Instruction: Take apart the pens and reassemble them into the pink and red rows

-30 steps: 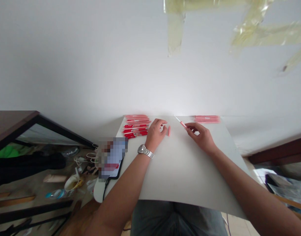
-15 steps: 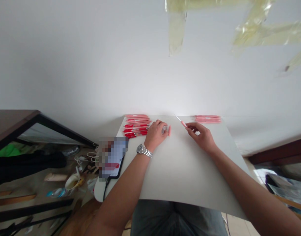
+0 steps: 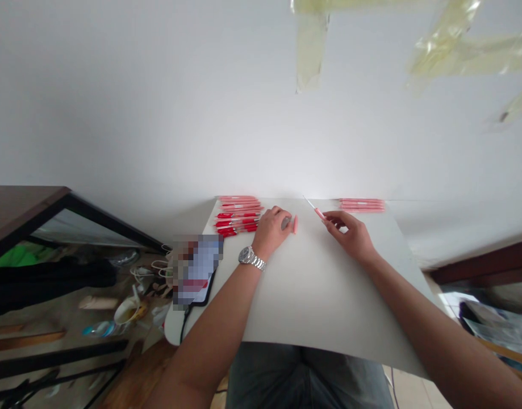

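My left hand [image 3: 271, 230], wearing a metal watch, rests on the white table with thumb and forefinger curled at a short pink pen part [image 3: 295, 224]. The fingertips seem to touch it; the exact contact is hard to see. My right hand [image 3: 348, 232] pinches a pink pen section [image 3: 319, 213], from which a thin pale refill [image 3: 309, 201] points up and left. Beside my left hand lie several red-and-clear pens [image 3: 237, 224]. Behind these is a row of pink pens [image 3: 239, 202].
Another row of pink pens [image 3: 362, 205] lies at the table's back right, near the wall. A phone [image 3: 199, 272] with a blurred screen and a cable lies at the left edge. Left of the table [image 3: 320, 301], a dark-framed piece of furniture [image 3: 67, 196] stands near floor clutter.
The view has shifted slightly. Both hands and the parts at them keep nearly the same places on the table.
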`<state>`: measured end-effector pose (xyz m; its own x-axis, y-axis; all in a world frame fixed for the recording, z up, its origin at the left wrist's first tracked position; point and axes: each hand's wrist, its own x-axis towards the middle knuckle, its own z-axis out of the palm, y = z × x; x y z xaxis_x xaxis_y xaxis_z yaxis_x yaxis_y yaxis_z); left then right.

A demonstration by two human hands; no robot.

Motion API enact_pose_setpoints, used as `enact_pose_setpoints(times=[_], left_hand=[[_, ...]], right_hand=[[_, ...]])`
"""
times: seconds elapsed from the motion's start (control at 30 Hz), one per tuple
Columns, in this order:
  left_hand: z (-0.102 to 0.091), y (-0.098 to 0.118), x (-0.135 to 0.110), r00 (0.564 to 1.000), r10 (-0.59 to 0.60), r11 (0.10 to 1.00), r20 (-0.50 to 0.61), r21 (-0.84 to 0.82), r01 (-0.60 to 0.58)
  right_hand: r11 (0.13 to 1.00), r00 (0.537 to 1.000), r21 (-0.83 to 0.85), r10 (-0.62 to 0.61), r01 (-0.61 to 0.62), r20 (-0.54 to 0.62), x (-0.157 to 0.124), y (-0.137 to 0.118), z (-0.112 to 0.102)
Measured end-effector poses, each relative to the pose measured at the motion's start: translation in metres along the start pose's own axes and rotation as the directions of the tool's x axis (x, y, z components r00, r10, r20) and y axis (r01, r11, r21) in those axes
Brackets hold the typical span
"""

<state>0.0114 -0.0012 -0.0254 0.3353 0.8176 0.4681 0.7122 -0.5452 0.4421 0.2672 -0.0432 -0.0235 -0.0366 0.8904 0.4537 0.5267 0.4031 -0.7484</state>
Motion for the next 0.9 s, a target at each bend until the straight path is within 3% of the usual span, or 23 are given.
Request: enact_pose_setpoints(times=[0.33,0.7,0.9], left_hand=[[0.001,0.001,0.001,0.999,-0.014,0.999,-0.029,-0.045,0.012],[-0.001,0.009,0.002,0.99,-0.084,0.974,-0.111,-0.218,0.058],[0.001,0.006,0.003,0.993,-0.092,0.949,-0.074,-0.31,0.065]], right_hand=[[1.0,1.0,-0.011,0.001,-0.001,0.001,-0.001,-0.001,0.0],[1.0,1.0,-0.008,0.012,-0.012,0.009,-0.001,-0.001,0.0],[1.0,1.0,-0.004,0.012,-0.012,0.007,0.0,-0.001,0.0]])
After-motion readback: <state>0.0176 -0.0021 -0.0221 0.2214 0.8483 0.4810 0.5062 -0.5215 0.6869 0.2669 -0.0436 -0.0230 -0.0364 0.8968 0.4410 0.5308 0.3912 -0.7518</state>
